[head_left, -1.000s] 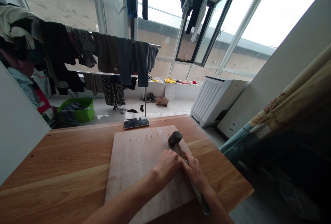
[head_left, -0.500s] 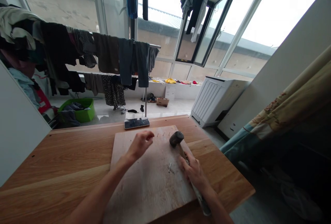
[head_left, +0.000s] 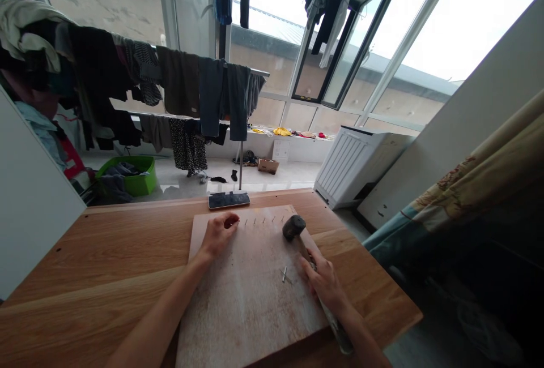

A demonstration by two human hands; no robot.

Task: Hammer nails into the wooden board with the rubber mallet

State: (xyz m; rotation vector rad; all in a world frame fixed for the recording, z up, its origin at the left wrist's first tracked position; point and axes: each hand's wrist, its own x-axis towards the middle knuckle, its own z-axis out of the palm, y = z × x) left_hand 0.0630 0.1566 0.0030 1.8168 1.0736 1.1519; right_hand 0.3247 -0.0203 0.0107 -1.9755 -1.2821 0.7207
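Observation:
My left hand (head_left: 220,234) rests at the far left part of a thin wooden board (head_left: 250,294), thumb and fingertips pinched together; whatever they hold is too small to make out. Just right of these fingertips, a row of several thin nails (head_left: 263,221) stands up along the board's far edge. My right hand (head_left: 323,282) is wrapped round the wooden handle of a hammer (head_left: 294,227), whose dark head is above the board's right side, close to the row's right end. Left of my right hand, a few loose nails (head_left: 284,274) lie crossed on the board.
Under the board is a wooden table (head_left: 119,255). A smartphone (head_left: 229,200) lies at its far edge. Beyond stand a drying rack with clothes (head_left: 176,82), a green basin (head_left: 144,178) and a white ribbed cabinet (head_left: 346,158). A curtain (head_left: 437,198) hangs at the right.
My left hand has moved left along the row, uncovering more standing nails. My right hand keeps hold of the hammer in nearly the same place. The view has shifted slightly.

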